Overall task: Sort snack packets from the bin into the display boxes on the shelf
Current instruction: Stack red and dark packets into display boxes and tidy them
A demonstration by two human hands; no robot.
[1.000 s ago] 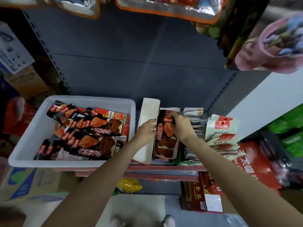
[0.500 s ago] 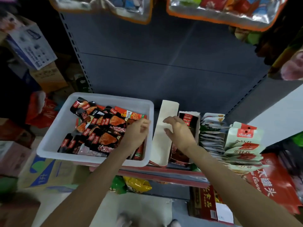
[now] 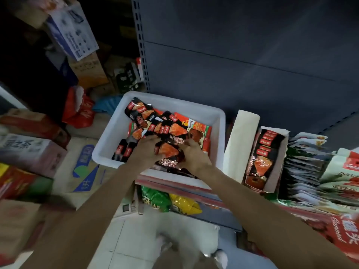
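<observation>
Now both hands (image 3: 169,152) in bin (image 3: 108,144), gathering packets (image 3: 169,150)

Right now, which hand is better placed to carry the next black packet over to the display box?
Right hand, probably: both hands are on the black packets in the white bin, but it is nearer the display box; the left hand is farther away.

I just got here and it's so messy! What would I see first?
First, the white bin in the middle, piled with black-and-orange snack packets. Both hands are down in it: the left hand and the right hand are on the packets. Just right of the bin stands a display box already holding the same kind of packets.
</observation>
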